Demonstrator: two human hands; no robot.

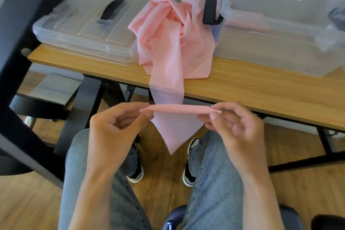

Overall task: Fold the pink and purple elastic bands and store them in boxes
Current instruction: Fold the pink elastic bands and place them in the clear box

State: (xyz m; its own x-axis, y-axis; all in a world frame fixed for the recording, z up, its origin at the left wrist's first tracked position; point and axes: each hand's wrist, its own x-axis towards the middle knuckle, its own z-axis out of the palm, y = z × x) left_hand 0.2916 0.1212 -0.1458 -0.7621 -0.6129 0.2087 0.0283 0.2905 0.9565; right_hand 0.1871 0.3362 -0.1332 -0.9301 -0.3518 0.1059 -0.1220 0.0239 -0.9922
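Both hands, left (113, 129) and right (235, 123), pinch one thin, pink band (168, 56), rolled between them; its crumpled heap trails off the wooden table's (261, 87) front edge, between two clear plastic boxes (84, 26).

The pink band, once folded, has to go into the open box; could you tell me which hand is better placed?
Right hand, probably: the open box stands on its side of the band.

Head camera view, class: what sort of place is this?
Probably a home room or small workspace: a wooden table on a black frame against a plain wall, clear plastic storage boxes on it, wood-look flooring.
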